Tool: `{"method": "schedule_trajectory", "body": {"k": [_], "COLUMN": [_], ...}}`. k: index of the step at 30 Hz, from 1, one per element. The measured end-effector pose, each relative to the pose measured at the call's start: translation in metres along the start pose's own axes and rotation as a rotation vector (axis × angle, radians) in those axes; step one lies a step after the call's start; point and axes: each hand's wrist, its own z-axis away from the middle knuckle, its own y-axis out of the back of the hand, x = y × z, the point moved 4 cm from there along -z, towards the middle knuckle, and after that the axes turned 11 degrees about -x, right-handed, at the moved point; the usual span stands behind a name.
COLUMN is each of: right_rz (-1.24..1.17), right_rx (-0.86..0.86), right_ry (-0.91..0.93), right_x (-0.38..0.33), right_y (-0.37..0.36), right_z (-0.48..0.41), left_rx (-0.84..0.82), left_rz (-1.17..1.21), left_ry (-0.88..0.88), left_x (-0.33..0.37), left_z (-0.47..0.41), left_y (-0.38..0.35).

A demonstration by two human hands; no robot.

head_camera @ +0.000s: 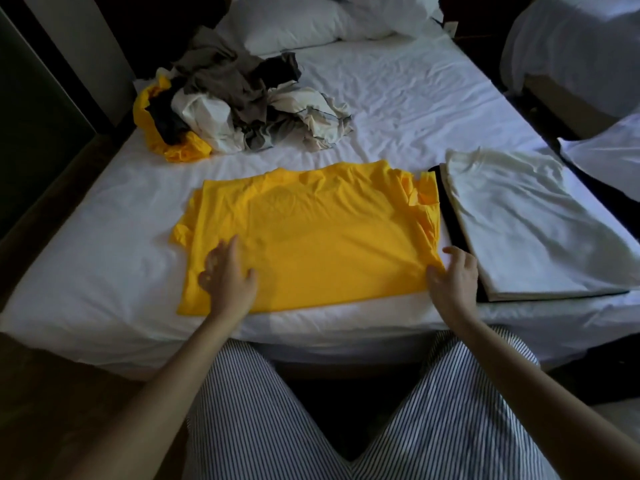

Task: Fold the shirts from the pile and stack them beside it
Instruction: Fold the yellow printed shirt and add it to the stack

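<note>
The bed serves as the folding place, its white sheet running out well beyond both hands. The yellow shirt lies flat across it, between and under the hands, likely spread smooth so that the folds fall straight. Its sleeve on the side of the right hand is bunched, and its printed mark is too faint to read. Just outside the right hand sits the stack, a white shirt over a black one of which only an edge shows. The pile lies far beyond the left hand, its count hidden in the tangle. The left hand presses flat, fingers spread, on the near part of the yellow shirt. The right hand, fingers apart, touches the shirt's near corner.
</note>
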Motion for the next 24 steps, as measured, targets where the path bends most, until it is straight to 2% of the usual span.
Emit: {"method": "schedule_trajectory", "body": {"k": [2, 5, 6, 8, 10, 11, 13, 15, 17, 19, 22, 24], "right_rz": [0.206, 0.526, 0.547, 0.481, 0.427, 0.417, 0.393, 0.342, 0.285, 0.256, 0.21, 0.16], "right_rx": [-0.018, -0.202, -0.269, -0.318, -0.293, -0.267, -0.191, -0.128, -0.053, -0.013, 0.0, -0.013], "right_ry": [0.177, 0.323, 0.309, 0.307, 0.32, 0.337, 0.375, 0.396, 0.432, 0.463, 0.467, 0.483], "right_x": [-0.008, 0.002, 0.01, 0.023, 0.028, 0.03, 0.032, 0.034, 0.036, 0.036, 0.038, 0.036], "right_y": [-0.005, -0.021, -0.026, -0.033, -0.037, -0.039, -0.043, -0.045, -0.046, -0.047, -0.048, -0.047], "right_z": [-0.004, -0.009, -0.009, -0.011, -0.014, -0.016, -0.018, -0.019, -0.02, -0.021, -0.023, -0.023], "left_rx": [-0.095, -0.43, -0.514, -0.541, -0.492, -0.456, -0.358, -0.294, -0.352, -0.415, -0.595, -0.604], "left_rz": [-0.009, 0.114, 0.11, -0.065, -0.334, -0.385, -0.278, -0.025, 0.201, 0.246, 0.11, -0.077], "left_ry": [-0.224, -0.472, -0.526, -0.608, -0.603, -0.578, -0.54, -0.524, -0.455, -0.382, -0.33, -0.376], "left_x": [0.04, 0.1, 0.116, 0.139, 0.153, 0.16, 0.176, 0.196, 0.219, 0.246, 0.279, 0.287], "left_z": [-0.005, -0.005, -0.004, -0.003, -0.011, -0.017, -0.03, -0.045, -0.064, -0.078, -0.077, -0.068], "left_y": [-0.022, -0.07, -0.087, -0.116, -0.135, -0.139, -0.141, -0.139, -0.14, -0.142, -0.163, -0.177]}}
